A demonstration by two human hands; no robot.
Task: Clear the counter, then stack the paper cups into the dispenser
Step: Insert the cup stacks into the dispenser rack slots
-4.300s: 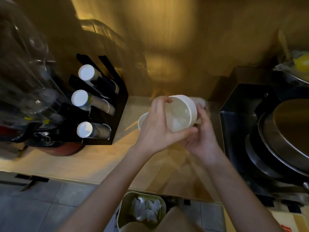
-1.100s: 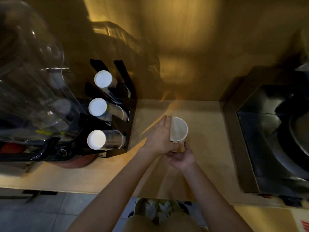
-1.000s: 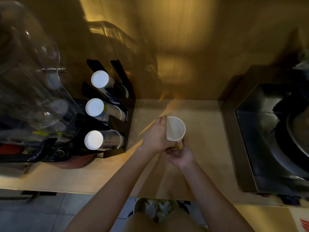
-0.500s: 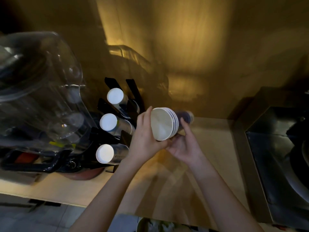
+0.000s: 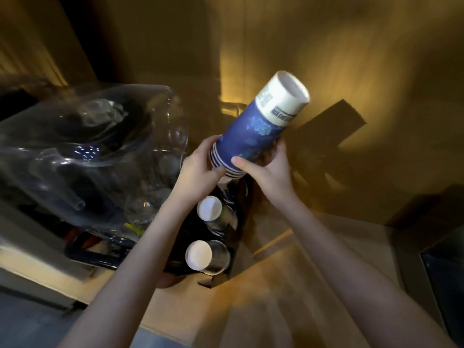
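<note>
A nested stack of blue and white paper cups (image 5: 253,131) is held tilted, rims down-left, base up-right, above the black cup dispenser (image 5: 233,237). My left hand (image 5: 200,169) grips the rim end. My right hand (image 5: 268,169) holds the stack from the right and underneath. The stack's rims sit just over the dispenser's top slot, which is mostly hidden behind my hands. The two lower slots hold cup stacks (image 5: 209,209) with white ends (image 5: 198,254) facing me.
A big clear plastic dome (image 5: 95,151) over dark gear stands left of the dispenser. The wooden counter (image 5: 288,285) runs to the right, ending at a dark metal unit (image 5: 442,267). A wood-toned wall rises behind.
Both hands lifted the cup stack up and left from the counter and turned it, so its rims now point down at the dispenser's top slot. My view swung left and up.
</note>
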